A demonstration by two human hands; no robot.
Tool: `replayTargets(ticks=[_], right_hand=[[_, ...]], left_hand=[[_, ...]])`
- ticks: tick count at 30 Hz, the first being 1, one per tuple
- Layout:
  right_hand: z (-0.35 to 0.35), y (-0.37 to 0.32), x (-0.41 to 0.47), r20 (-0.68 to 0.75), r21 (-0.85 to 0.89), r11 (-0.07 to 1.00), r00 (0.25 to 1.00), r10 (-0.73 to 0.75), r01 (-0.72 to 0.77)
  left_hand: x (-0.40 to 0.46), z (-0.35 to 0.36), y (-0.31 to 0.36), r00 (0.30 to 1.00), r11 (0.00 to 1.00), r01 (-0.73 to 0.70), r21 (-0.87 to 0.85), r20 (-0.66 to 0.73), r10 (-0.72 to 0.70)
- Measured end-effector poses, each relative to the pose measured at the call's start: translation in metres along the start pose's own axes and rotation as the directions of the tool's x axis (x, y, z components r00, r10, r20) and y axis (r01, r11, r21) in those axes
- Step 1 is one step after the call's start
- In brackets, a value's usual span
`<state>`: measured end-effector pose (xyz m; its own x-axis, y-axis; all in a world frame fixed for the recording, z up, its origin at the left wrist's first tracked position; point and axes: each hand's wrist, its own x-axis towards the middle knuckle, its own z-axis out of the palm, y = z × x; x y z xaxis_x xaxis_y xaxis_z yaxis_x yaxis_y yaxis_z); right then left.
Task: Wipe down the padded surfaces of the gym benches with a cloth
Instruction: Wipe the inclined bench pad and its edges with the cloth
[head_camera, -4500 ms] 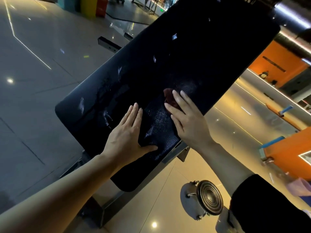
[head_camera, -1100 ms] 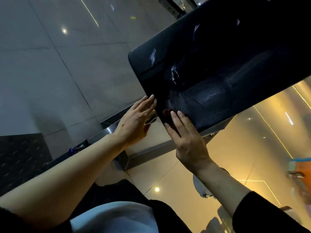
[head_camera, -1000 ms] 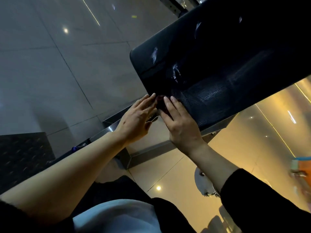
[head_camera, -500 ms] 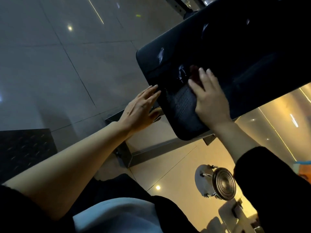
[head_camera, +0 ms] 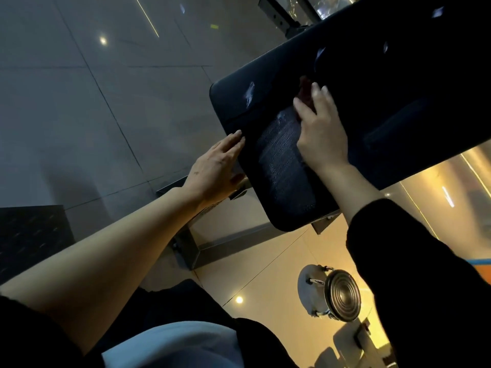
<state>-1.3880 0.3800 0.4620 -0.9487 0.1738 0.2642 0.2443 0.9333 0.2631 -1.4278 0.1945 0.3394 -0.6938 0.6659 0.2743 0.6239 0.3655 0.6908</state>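
Dim, tilted view; warm floor glare; blur

A person's right hand (head_camera: 320, 136) is lying flat on a gym bench pad (head_camera: 385, 102), its fingers (head_camera: 317, 91) pressing a cloth (head_camera: 305, 88) against the padding near the pad's lower end. The left hand (head_camera: 216, 168) is resting against the pad's left edge, beside the right hand. Under the pad's end a metal frame (head_camera: 225, 243) is standing on the tiled floor (head_camera: 93, 102), with a round weight (head_camera: 342, 294) lying on the floor to its right.
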Motion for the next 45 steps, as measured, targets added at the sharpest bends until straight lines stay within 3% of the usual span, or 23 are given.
replayTargets(ticks=[3, 8, 10, 14, 16, 20, 22, 23, 25, 27, 29, 31, 33, 35, 36, 38, 40, 41, 43, 45], right_hand=[[0.015, -0.027, -0.004, -0.079, -0.014, 1.000, 0.997, 0.000, -0.001], [0.027, -0.047, -0.041, 0.098, 0.050, 0.952, 0.947, -0.305, 0.302], [0.016, -0.025, -0.026, 0.139, 0.039, 0.940, 0.930, -0.341, 0.339], [-0.005, 0.021, 0.012, 0.015, -0.007, 0.999, 0.999, -0.047, 0.047], [0.000, 0.009, 0.009, -0.051, -0.037, 0.999, 0.999, 0.005, -0.007], [0.015, -0.020, -0.033, 0.060, 0.001, 0.947, 0.945, -0.320, 0.321], [0.004, 0.001, -0.032, 0.125, -0.015, 0.915, 0.909, -0.398, 0.403], [-0.002, 0.017, -0.023, 0.113, -0.051, 0.929, 0.926, -0.360, 0.367], [-0.015, 0.055, -0.005, 0.031, -0.103, 0.983, 0.988, -0.148, 0.151], [-0.025, 0.077, 0.003, -0.065, -0.069, 0.996, 0.997, 0.050, -0.054], [-0.021, 0.062, -0.006, -0.114, -0.099, 0.990, 0.990, 0.088, -0.100], [-0.009, 0.035, -0.029, -0.070, -0.125, 0.990, 0.995, -0.073, 0.064], [-0.004, 0.025, -0.055, 0.069, -0.086, 0.954, 0.957, -0.281, 0.286], [-0.014, 0.050, -0.057, 0.120, -0.091, 0.922, 0.923, -0.366, 0.377], [-0.020, 0.070, -0.052, 0.085, -0.118, 0.939, 0.945, -0.315, 0.323], [-0.038, 0.109, -0.040, -0.005, -0.136, 0.990, 0.999, -0.039, 0.038], [-0.049, 0.129, -0.031, -0.100, -0.079, 0.972, 0.972, 0.214, -0.222], [-0.048, 0.126, -0.029, -0.138, -0.064, 0.957, 0.953, 0.271, -0.282], [-0.037, 0.101, -0.031, -0.175, -0.066, 0.959, 0.949, 0.261, -0.276], [-0.022, 0.067, -0.042, -0.135, -0.076, 0.987, 0.982, 0.132, -0.143]], left_hand=[[-0.001, 0.001, 0.003, 1.000, 1.000, 0.014, -0.014, -0.023, -0.014], [-0.004, 0.002, 0.008, 0.996, 0.999, 0.026, -0.034, -0.083, -0.029], [-0.003, 0.000, 0.010, 0.996, 1.000, 0.007, -0.028, -0.093, -0.010], [0.004, -0.002, 0.021, 0.992, 0.999, -0.015, -0.033, -0.126, 0.010], [0.010, -0.001, 0.027, 0.991, 0.999, -0.026, -0.029, -0.133, 0.022], [0.018, 0.002, 0.032, 0.993, 0.999, -0.039, -0.020, -0.115, 0.036], [0.021, 0.003, 0.035, 0.992, 0.998, -0.063, -0.010, -0.106, 0.062], [0.021, 0.002, 0.035, 0.992, 0.998, -0.070, 0.001, -0.103, 0.070], [0.027, 0.004, 0.042, 0.991, 0.995, -0.096, 0.018, -0.087, 0.097], [0.032, 0.005, 0.049, 0.991, 0.994, -0.109, 0.022, -0.074, 0.110], [0.035, 0.007, 0.054, 0.991, 0.993, -0.114, 0.032, -0.071, 0.116], [0.038, 0.009, 0.056, 0.992, 0.994, -0.107, 0.038, -0.066, 0.110], [0.042, 0.008, 0.057, 0.990, 0.992, -0.119, 0.046, -0.069, 0.122], [0.046, 0.007, 0.059, 0.988, 0.990, -0.134, 0.051, -0.073, 0.138], [0.049, 0.006, 0.061, 0.987, 0.989, -0.139, 0.050, -0.073, 0.142], [0.054, 0.007, 0.068, 0.985, 0.988, -0.150, 0.044, -0.074, 0.153], [0.056, 0.011, 0.074, 0.983, 0.986, -0.162, 0.039, -0.078, 0.165], [0.057, 0.014, 0.077, 0.982, 0.985, -0.168, 0.043, -0.080, 0.171], [0.059, 0.017, 0.081, 0.981, 0.984, -0.166, 0.060, -0.086, 0.171], [0.060, 0.019, 0.081, 0.983, 0.985, -0.154, 0.073, -0.090, 0.160]])
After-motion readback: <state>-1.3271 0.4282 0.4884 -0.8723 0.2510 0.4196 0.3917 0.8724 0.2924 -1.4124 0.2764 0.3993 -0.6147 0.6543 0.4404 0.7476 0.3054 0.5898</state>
